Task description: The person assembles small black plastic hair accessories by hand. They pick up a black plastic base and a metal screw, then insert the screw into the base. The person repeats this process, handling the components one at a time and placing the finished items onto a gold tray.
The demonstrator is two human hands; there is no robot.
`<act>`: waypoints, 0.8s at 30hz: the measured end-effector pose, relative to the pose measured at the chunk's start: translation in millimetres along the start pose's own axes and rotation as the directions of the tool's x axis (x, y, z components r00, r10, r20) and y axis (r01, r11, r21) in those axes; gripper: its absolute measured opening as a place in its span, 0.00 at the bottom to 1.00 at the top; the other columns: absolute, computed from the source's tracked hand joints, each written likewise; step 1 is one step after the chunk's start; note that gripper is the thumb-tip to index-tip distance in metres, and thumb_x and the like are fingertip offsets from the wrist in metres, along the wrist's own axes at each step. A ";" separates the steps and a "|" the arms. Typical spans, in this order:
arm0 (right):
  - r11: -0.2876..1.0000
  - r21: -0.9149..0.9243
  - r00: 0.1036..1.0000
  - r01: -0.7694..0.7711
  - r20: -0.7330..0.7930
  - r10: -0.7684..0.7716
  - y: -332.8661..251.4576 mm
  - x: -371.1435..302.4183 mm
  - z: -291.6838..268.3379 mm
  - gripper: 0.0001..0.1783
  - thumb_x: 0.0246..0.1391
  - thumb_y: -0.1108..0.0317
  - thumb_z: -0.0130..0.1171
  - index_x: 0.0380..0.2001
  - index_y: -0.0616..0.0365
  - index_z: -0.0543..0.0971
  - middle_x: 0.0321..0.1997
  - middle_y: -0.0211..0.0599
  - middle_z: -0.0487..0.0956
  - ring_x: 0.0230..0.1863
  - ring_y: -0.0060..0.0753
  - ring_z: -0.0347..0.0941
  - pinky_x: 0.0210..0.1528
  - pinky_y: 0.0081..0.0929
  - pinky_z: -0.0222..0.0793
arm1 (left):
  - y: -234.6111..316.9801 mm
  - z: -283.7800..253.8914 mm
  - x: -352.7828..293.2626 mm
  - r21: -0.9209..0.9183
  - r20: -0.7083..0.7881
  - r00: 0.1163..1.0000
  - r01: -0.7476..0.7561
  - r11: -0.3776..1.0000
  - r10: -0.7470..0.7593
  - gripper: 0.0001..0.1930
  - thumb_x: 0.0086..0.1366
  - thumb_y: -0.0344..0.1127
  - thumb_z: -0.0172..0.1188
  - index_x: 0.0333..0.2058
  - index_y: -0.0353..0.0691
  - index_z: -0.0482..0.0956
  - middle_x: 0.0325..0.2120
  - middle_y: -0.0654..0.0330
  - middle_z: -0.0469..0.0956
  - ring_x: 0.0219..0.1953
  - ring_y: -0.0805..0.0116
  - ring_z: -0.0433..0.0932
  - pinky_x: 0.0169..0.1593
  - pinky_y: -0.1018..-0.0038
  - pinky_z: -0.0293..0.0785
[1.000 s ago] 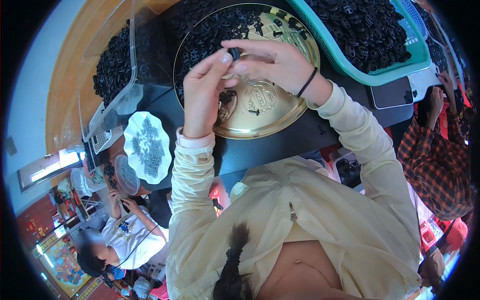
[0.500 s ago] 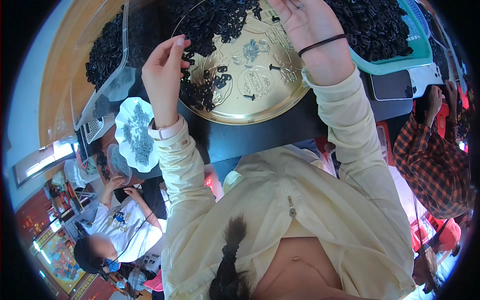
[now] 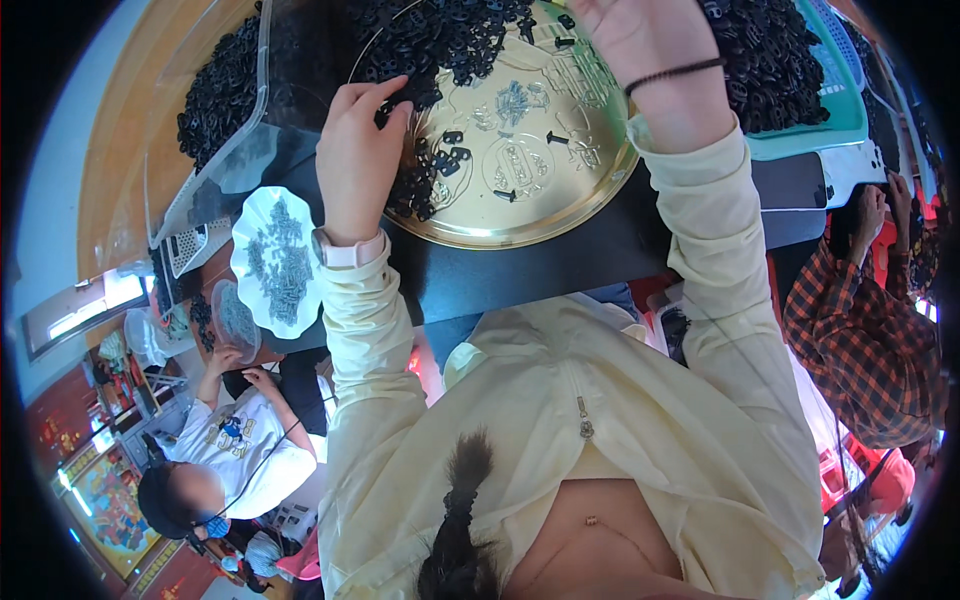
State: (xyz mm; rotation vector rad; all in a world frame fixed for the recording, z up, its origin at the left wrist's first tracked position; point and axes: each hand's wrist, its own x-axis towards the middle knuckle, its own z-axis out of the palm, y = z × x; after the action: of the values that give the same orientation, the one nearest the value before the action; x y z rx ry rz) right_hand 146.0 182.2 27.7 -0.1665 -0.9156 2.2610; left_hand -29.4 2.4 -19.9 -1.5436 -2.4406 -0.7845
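A round gold tray (image 3: 480, 232) with embossed patterns bears a heap of small black plastic pieces (image 3: 455, 45) on its far left side. My left hand (image 3: 362, 165) is at the tray's left edge. Its index finger and thumb are apart over the black pieces, and I see nothing held; the other fingers are mostly hidden. My right hand (image 3: 655, 50) is blurred over the tray's far right side, its fingers cut off by the upper edge. A little pile of small silvery pieces (image 3: 514, 103) lies mid-tray. Single black pieces (image 3: 557, 138) are scattered nearby.
Left of my forearm is a white scalloped dish (image 3: 245, 265) of small grey pieces. A clear bin (image 3: 215, 150) of black pieces stands far left, a green basket (image 3: 810, 145) of them far right, near a phone (image 3: 785, 182). People sit on both sides.
My left hand has shifted right and down, its thumb and index finger now apart over the black pieces. My right hand has moved right and further toward the upper edge.
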 end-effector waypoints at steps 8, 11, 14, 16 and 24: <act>0.770 -0.627 0.978 -0.119 0.059 0.200 29.4 2.2 -3.0 0.15 0.58 0.71 0.50 0.48 0.62 0.73 0.43 0.37 0.77 0.40 0.25 0.73 0.42 0.22 0.72 | -3.5 10.7 4.4 0.017 -0.115 0.993 -0.026 1.000 0.028 0.07 0.59 0.35 0.57 0.35 0.43 0.81 0.31 0.60 0.76 0.31 0.57 0.76 0.34 0.69 0.72; 0.579 -0.805 0.977 0.133 0.205 0.060 42.1 1.2 -14.5 0.16 0.56 0.72 0.54 0.48 0.63 0.75 0.43 0.39 0.78 0.40 0.26 0.74 0.43 0.21 0.71 | 1.8 12.5 7.6 -0.113 -0.145 0.988 -0.060 0.992 0.043 0.06 0.60 0.33 0.59 0.36 0.42 0.81 0.30 0.61 0.77 0.28 0.67 0.76 0.31 0.76 0.71; 0.538 -0.819 0.971 0.201 0.240 0.002 52.1 -4.7 -11.9 0.16 0.54 0.70 0.57 0.47 0.62 0.76 0.42 0.43 0.80 0.37 0.27 0.76 0.41 0.20 0.71 | 33.0 10.6 7.8 -0.494 0.006 0.997 0.075 0.866 -0.082 0.06 0.58 0.31 0.61 0.35 0.40 0.79 0.28 0.62 0.78 0.26 0.75 0.77 0.29 0.80 0.71; 0.501 -0.864 0.981 0.042 0.131 0.144 41.9 -9.6 -0.2 0.14 0.53 0.70 0.57 0.43 0.62 0.78 0.40 0.42 0.81 0.37 0.27 0.77 0.40 0.19 0.71 | 43.4 15.7 4.7 -0.649 0.051 0.991 0.126 0.750 -0.123 0.09 0.58 0.30 0.62 0.37 0.37 0.78 0.27 0.63 0.80 0.27 0.81 0.77 0.29 0.83 0.72; 0.580 -0.807 0.985 0.109 0.165 0.045 50.4 -10.9 -19.1 0.12 0.52 0.74 0.57 0.41 0.60 0.80 0.35 0.39 0.82 0.34 0.25 0.77 0.37 0.19 0.71 | 34.8 9.1 5.9 -0.609 0.184 0.981 0.160 0.777 -0.058 0.08 0.58 0.31 0.61 0.38 0.43 0.80 0.27 0.64 0.80 0.27 0.76 0.77 0.27 0.81 0.70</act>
State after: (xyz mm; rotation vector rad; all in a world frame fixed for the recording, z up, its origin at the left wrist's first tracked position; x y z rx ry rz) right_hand 133.4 160.0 -21.0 -0.3617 -2.0032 1.6460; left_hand -0.3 23.3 -13.3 -1.7095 -2.5361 -1.6982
